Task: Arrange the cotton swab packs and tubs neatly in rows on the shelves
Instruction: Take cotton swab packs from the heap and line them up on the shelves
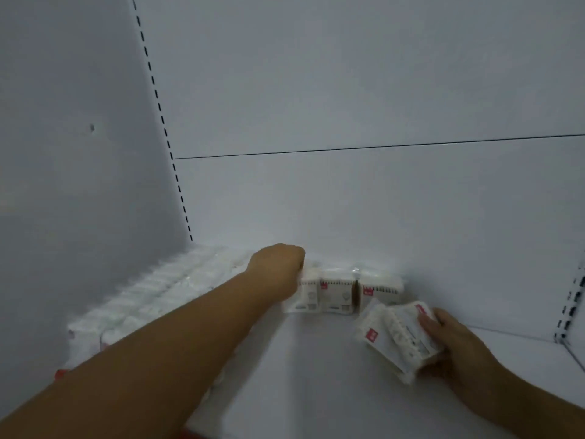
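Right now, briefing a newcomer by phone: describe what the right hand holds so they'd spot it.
Against the shelf's back wall stands a row of white packs. Right of it and nearer, the right hand grips a red-labelled bundle. It alone is tilted, not lined up.

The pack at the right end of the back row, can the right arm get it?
Probably not yet. It is near, but the right grip is full: it holds a tilted bundle of packs, which sits just in front of that end pack. Setting the bundle down first should free the way.
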A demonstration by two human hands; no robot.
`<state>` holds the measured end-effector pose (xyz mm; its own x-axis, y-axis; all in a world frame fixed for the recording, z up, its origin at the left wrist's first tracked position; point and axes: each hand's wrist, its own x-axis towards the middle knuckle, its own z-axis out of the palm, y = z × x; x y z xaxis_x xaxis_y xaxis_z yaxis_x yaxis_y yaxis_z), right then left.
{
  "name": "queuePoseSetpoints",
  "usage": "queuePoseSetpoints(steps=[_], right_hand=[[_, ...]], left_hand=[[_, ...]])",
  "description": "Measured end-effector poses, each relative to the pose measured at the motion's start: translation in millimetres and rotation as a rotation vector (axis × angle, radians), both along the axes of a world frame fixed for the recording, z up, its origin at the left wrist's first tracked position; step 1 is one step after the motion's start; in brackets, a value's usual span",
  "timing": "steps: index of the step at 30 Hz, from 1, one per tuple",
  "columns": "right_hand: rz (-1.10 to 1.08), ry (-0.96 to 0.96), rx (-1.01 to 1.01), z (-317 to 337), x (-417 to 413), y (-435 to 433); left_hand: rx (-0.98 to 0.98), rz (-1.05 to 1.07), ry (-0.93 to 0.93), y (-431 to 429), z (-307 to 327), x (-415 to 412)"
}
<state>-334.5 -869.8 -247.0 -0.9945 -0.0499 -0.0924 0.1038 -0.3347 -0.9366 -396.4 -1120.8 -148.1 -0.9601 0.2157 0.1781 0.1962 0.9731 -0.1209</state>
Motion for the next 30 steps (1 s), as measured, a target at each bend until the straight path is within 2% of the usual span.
queuePoseSetpoints(steps=[4, 8, 10, 12, 14, 16, 17, 19, 21, 23, 26, 30], right_hand=[[-0.031, 0.032, 0.052, 2.2, 1.2, -4.3], [-0.056, 0.044, 0.099, 1.2, 4.0, -6.9], [-0.081, 0.052, 0.079, 0.8, 4.5, -7.0], [-0.101, 0.064, 0.007, 0.0, 5.1, -6.0], [-0.099, 0.081, -0.055, 0.0, 5.5, -4.1], [-0.088, 0.081, -0.065, 0.0, 5.7, -2.5], [-0.077, 0.079, -0.066, -0.5, 6.4, -1.8], [-0.072, 0.078, -0.069, -1.8, 7.4, -1.3], [-0.113, 0.095, -0.094, -2.6, 6.6, -1.1], [-0.207, 0.129, -0.113, -2.4, 6.1, 0.6], [-0.315, 0.139, -0.098, -4.3, 3.9, 3.7], [-0.357, 0.161, 0.111, -4.2, 3.3, -1.5]], left_hand=[[-0.139, -0.077, 0.012, -9.6, -10.0, -30.5], [-0.153, -0.123, 0.011, -14.8, -10.4, -30.4], [0.006, -0.2, 0.11, -10.6, 0.5, -17.5], [0.337, -0.262, 0.129, 2.9, 8.7, 3.3], [0.557, -0.237, -0.078, 24.3, 7.2, 26.5], [0.562, -0.199, -0.334, 46.8, -14.5, 39.3], [0.644, -0.199, -0.438, 55.5, -28.6, 42.9], [0.966, -0.203, -0.579, 62.9, -48.7, 44.4], [1.176, -0.193, -0.588, 59.9, -57.0, 39.5], [1.156, -0.156, -0.488, 52.9, -57.0, 28.9], [0.918, -0.134, -0.292, 40.2, -45.6, 14.6], [0.597, -0.176, -0.135, 32.6, -28.9, 4.1]])
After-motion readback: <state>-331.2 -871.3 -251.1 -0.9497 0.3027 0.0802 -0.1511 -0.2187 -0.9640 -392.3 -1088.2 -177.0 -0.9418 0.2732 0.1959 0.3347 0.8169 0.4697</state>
